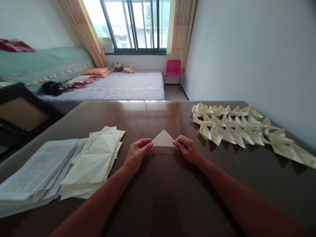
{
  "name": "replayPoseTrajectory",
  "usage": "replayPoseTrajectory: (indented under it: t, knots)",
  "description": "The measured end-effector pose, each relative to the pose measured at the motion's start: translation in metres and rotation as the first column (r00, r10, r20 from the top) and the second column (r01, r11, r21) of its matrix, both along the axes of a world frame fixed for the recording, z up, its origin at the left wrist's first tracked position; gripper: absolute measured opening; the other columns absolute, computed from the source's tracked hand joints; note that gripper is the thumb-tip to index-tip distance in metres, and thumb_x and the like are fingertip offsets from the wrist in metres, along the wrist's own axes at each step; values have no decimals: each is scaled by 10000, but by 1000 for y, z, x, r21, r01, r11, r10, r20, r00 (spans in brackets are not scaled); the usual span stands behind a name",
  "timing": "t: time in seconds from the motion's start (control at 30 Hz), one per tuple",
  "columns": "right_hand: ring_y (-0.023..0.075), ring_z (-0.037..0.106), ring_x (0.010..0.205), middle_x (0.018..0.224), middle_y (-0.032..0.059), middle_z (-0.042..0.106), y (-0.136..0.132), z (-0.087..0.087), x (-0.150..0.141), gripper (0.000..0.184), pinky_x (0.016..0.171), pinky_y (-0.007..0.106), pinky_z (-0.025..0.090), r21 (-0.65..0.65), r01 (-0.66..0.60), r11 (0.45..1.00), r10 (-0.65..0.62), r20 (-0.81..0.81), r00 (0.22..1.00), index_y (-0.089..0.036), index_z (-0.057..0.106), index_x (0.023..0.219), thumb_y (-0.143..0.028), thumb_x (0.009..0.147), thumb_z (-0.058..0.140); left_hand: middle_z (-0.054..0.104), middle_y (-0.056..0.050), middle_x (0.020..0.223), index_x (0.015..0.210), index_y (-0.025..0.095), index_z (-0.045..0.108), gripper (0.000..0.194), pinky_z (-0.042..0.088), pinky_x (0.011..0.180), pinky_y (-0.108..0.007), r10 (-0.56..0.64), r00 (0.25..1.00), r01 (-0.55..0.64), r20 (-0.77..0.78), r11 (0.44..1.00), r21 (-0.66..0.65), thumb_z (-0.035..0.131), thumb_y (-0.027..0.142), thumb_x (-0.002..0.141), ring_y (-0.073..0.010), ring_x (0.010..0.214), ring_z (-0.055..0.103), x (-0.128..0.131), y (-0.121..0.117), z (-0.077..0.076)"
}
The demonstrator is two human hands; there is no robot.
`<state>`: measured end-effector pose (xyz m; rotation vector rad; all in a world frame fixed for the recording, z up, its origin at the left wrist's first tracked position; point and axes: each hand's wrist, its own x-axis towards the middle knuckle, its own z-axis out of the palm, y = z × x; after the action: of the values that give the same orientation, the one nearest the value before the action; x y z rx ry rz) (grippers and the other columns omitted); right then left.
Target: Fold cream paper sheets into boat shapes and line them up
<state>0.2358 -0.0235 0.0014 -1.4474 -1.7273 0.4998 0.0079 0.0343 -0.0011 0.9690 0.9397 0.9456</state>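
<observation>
A pale wall (249,49) rises on your right. Across the room a bed (133,85) with a light, patterned cover lies beneath a sliding window (138,24) with a dark frame. In front of you spreads a glossy brown table (158,187). Past its far edge, near the right-hand curtain (181,29), stands a pink chair (173,67).

On the table's right side, pointed folded-paper pieces (230,135) sit close together in several rows, the nearest trailing toward the right edge of view. To your left lies a stack of printed sheets (39,168), and just beside it, nearer your left arm, a pile of cream sheets (96,158), the top one marked with crossing creases.

Your left hand (139,149) pinches one lower corner of a small folded paper triangle (163,140); your right hand (187,148) grips the opposite corner. The triangle is between your hands, peak pointing away from you.
</observation>
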Motion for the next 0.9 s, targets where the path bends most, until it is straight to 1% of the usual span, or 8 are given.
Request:
replayPoseTrajectory:
  t: [0.13, 0.27, 0.37, 0.43, 0.6, 0.7, 0.77, 0.9]
  knots:
    - [139, 495, 690, 711, 8, 529, 0, 1, 0, 290, 670, 250, 386, 9, -4, 1000, 4, -2, 1000, -196, 532, 714, -379, 923, 450, 715, -27, 816, 888, 122, 714, 356, 549, 734, -194, -30, 999, 31, 23, 999, -41, 838, 298, 605, -81, 707, 643, -1, 0, -1]
    - [137, 495, 691, 719, 7, 524, -1, 1, 0, 276, 670, 250, 384, 24, -21, 999, 21, 1, 1000, -196, 531, 716, -358, 924, 449, 678, -4, 717, 886, 117, 709, 353, 520, 606, -142, -76, 996, 74, -46, 996, -42, 823, 330, 628, -48, 605, 592, -1, 0, -1]
    - [136, 495, 690, 717, 8, 519, -1, 1, -1, 272, 668, 249, 386, 31, -28, 999, 28, 0, 1000, -195, 527, 710, -342, 925, 450, 612, 23, 606, 858, 113, 688, 349, 453, 491, -118, -99, 985, 98, -140, 995, -19, 795, 378, 657, -33, 512, 525, -2, 1, -1]
    - [135, 497, 697, 721, 9, 519, -1, 1, -1, 268, 675, 248, 388, 43, -26, 999, 26, -6, 1000, -194, 527, 710, -331, 927, 449, 570, 36, 575, 828, 111, 667, 347, 402, 444, -113, -114, 976, 115, -183, 993, -4, 771, 406, 678, -24, 473, 476, -1, 0, -1]
    - [134, 493, 697, 722, 8, 518, 0, 1, -1, 255, 669, 249, 381, 96, -12, 995, 16, -46, 999, -188, 527, 711, -317, 923, 468, 491, 55, 549, 760, 115, 599, 373, 294, 403, -122, -164, 956, 183, -244, 981, 57, 682, 479, 745, -20, 439, 391, 1, -3, 1]
    - [130, 483, 686, 713, 4, 508, 1, 1, 0, 253, 659, 248, 369, 108, -14, 994, 20, -54, 998, -183, 525, 705, -310, 919, 476, 444, 64, 515, 687, 140, 524, 409, 240, 385, -152, -201, 921, 245, -335, 965, 95, 594, 528, 795, -34, 414, 345, 2, -5, 0]
    - [126, 471, 669, 699, -2, 501, 1, 1, 0, 260, 646, 246, 359, 94, -6, 996, 11, -51, 999, -182, 519, 696, -314, 917, 479, 411, 68, 501, 655, 158, 479, 425, 229, 390, -170, -183, 891, 262, -416, 955, 141, 546, 546, 817, -47, 418, 324, 1, -4, -2]
    - [115, 434, 608, 632, -21, 471, 0, 1, 0, 287, 592, 241, 325, 3, 1, 1000, -1, -28, 1000, -185, 486, 668, -338, 910, 478, 352, 68, 521, 605, 175, 410, 430, 230, 437, -191, -65, 832, 282, -552, 905, 318, 479, 518, 856, -66, 474, 294, -1, 0, -4]
